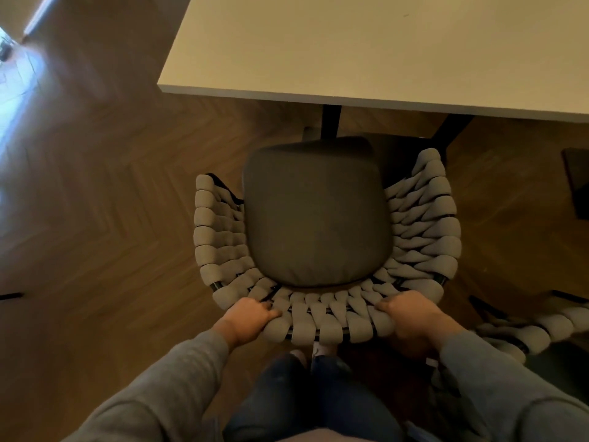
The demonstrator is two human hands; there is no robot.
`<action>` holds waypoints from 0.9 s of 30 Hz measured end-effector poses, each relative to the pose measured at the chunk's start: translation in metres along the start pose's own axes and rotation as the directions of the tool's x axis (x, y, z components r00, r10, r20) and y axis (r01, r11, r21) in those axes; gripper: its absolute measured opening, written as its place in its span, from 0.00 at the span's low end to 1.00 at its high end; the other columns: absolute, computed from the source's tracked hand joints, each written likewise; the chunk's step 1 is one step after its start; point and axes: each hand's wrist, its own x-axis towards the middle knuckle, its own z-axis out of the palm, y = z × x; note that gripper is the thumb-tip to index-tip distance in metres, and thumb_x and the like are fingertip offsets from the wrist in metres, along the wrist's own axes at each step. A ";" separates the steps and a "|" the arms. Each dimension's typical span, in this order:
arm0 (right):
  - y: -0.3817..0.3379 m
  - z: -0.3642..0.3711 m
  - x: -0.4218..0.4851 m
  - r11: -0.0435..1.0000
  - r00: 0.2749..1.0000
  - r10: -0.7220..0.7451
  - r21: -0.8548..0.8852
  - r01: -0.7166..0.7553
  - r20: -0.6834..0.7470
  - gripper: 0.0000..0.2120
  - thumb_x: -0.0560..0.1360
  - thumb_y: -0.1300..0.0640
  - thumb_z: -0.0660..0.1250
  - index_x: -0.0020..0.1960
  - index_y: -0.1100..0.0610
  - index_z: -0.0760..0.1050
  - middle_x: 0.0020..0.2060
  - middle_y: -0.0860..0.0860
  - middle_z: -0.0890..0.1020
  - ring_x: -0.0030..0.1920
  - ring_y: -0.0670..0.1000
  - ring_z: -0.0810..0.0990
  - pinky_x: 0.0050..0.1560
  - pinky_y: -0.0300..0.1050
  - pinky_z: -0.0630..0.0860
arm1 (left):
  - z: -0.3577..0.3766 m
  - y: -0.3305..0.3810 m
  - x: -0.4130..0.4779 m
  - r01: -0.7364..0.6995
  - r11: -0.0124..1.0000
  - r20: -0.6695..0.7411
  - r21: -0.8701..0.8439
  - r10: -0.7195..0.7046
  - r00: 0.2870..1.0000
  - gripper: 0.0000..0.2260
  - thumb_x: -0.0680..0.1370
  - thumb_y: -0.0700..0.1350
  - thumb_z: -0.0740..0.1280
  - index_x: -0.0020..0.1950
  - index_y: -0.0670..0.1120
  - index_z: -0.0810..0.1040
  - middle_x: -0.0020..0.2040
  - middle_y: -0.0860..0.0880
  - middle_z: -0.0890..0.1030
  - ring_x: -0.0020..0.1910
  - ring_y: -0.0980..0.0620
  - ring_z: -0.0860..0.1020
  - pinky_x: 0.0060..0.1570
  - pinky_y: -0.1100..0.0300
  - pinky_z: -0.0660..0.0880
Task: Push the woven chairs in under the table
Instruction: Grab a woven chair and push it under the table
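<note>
A woven chair (pixel 220 237) with thick grey braided rope round its curved back and a dark grey seat cushion (pixel 315 218) stands in front of me, facing the white table (pixel 350 52). The cushion's front edge lies just short of the table's near edge. My left hand (pixel 247 320) grips the top of the woven backrest at its left. My right hand (pixel 414 317) grips the same rim at its right, fingers curled over the rope. A second woven chair (pixel 535 327) shows partly at the right edge.
The table's black legs (pixel 331 122) stand just beyond the seat. The floor is brown herringbone wood (pixel 111 202), bright with light at the far left. A dark object (pixel 577 183) lies on the floor at the right edge. My legs are right behind the chair.
</note>
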 end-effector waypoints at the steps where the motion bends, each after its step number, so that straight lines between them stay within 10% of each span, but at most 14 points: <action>1: 0.000 -0.003 0.001 1.000 1.000 0.001 0.000 -0.001 0.002 0.24 0.76 0.53 0.63 0.71 0.47 0.67 0.64 0.49 0.76 0.61 0.51 0.75 0.62 0.48 0.73 | -0.001 -0.005 0.002 0.001 1.000 0.001 0.001 -0.001 1.000 0.17 0.82 0.45 0.59 0.71 0.51 0.67 0.64 0.47 0.76 0.58 0.46 0.77 0.56 0.49 0.76; 27: 0.011 -0.162 0.091 0.992 0.990 0.096 0.092 -0.087 -0.099 0.25 0.80 0.52 0.60 0.74 0.40 0.60 0.60 0.49 0.78 0.59 0.52 0.77 0.51 0.45 0.71 | -0.124 -0.197 0.088 -0.016 0.967 0.035 0.254 0.007 0.999 0.20 0.82 0.45 0.59 0.74 0.55 0.64 0.63 0.49 0.77 0.60 0.48 0.77 0.58 0.53 0.75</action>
